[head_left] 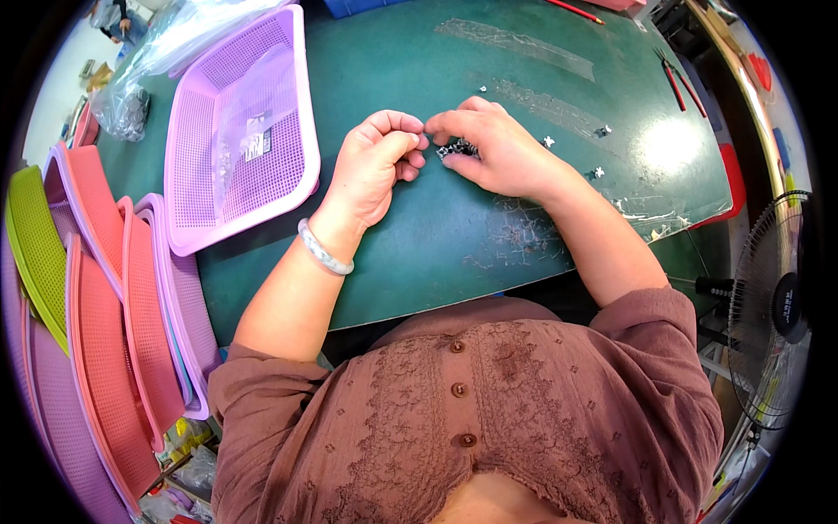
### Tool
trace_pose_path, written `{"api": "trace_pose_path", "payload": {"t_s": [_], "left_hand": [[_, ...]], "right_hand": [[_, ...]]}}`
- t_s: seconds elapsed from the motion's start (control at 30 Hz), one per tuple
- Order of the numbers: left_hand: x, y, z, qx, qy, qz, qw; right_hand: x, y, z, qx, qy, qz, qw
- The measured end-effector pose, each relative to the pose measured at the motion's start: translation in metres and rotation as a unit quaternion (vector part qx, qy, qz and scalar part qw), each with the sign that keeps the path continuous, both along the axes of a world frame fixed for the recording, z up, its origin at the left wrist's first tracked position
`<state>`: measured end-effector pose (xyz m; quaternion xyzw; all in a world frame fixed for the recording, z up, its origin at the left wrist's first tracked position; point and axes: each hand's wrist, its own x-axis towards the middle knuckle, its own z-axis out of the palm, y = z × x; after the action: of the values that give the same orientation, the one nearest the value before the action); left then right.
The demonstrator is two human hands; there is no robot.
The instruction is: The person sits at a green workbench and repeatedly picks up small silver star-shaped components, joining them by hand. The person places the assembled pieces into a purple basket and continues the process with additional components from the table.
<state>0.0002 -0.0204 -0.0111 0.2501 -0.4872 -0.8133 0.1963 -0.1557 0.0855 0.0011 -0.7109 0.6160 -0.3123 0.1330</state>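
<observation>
small dark parts (456,150) sit in a little cluster near the middle of the green surface (436,236), tucked under the fingers of the right hand (497,148). that hand lies curled over the cluster, fingertips pressed onto it, and its thumb meets the left hand (377,162) just above the pile. the left hand is closed into a loose fist with thumb and forefinger pinched together; whatever sits in the pinch is too small to make out.

a few stray pieces (597,172) lie apart toward the right edge of the surface, near strips of clear tape (515,39). a lilac mesh basket (253,131) with a clear bag inside rests at the left edge, and stacked pink, lilac and green baskets (113,323) stand off the left side. red-handled cutters (676,83) lie near the far right corner, and a fan (777,306) stands to the right.

for work this fine it seems best to keep both wrists resting on the surface, hold the pinch light so a piece does not flick away, and keep the cluster gathered under the right hand rather than letting it spread.
</observation>
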Motion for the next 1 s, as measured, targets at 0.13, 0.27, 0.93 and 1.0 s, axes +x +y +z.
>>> {"api": "trace_pose_path", "payload": {"t_s": [0.13,0.27,0.93,1.0], "left_hand": [[0.0001,0.0013,0.0017,-0.010,-0.010,0.005,1.000],[-0.0023,0.0035,0.0031,-0.013,-0.032,0.020,0.999],[0.0008,0.0039,0.0030,0.046,0.036,-0.073,0.996],[0.0008,0.0041,0.0030,0.049,0.038,-0.074,0.995]], "right_hand": [[0.0028,-0.0007,-0.0013,0.003,0.009,-0.004,1.000],[0.0024,-0.0009,-0.0017,-0.071,-0.046,-0.021,0.996],[0.0012,-0.0009,0.0039,-0.167,-0.136,-0.003,0.976],[0.0015,-0.0008,0.0037,-0.174,-0.139,-0.003,0.975]]}}
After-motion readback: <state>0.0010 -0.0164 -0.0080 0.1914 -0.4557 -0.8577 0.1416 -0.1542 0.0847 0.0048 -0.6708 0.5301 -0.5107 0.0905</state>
